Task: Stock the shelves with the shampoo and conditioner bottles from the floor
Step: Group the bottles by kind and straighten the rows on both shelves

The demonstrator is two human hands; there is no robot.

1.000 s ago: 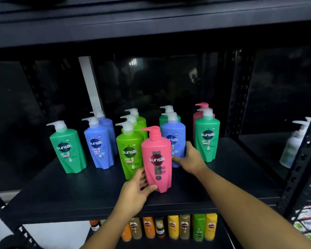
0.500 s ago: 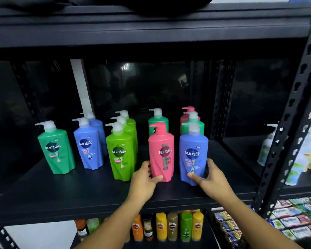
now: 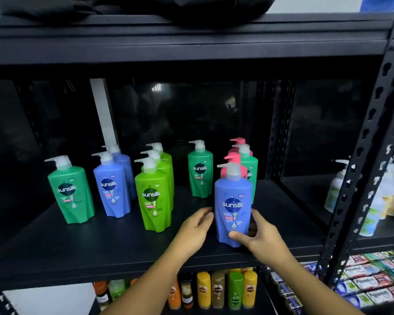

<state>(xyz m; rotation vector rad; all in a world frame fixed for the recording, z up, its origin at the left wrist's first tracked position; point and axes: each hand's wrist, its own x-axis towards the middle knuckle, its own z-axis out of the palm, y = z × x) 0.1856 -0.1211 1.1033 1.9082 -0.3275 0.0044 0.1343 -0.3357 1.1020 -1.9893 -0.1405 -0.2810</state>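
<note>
A blue Sunsilk pump bottle (image 3: 233,205) stands upright near the front right of the black shelf (image 3: 100,244). My right hand (image 3: 258,237) grips it low down, thumb across the front and fingers round the right side. My left hand (image 3: 195,229) is just left of the bottle with relaxed fingers reaching its edge and holding nothing. A pink bottle (image 3: 233,158) stands directly behind the blue one, mostly hidden. Further left stand a dark green bottle (image 3: 71,194), two blue bottles (image 3: 112,189) and a row of lime green bottles (image 3: 154,198).
Two more dark green bottles (image 3: 200,173) and a second pink one (image 3: 238,142) stand at the back. A perforated black upright (image 3: 362,178) bounds the shelf on the right, with white pump bottles (image 3: 373,201) beyond. Small bottles (image 3: 214,289) fill the shelf below.
The pink bottle has gone back behind the blue bottle, and my left hand has let go of it. My right hand has brought the blue bottle forward in front of the pink one.
</note>
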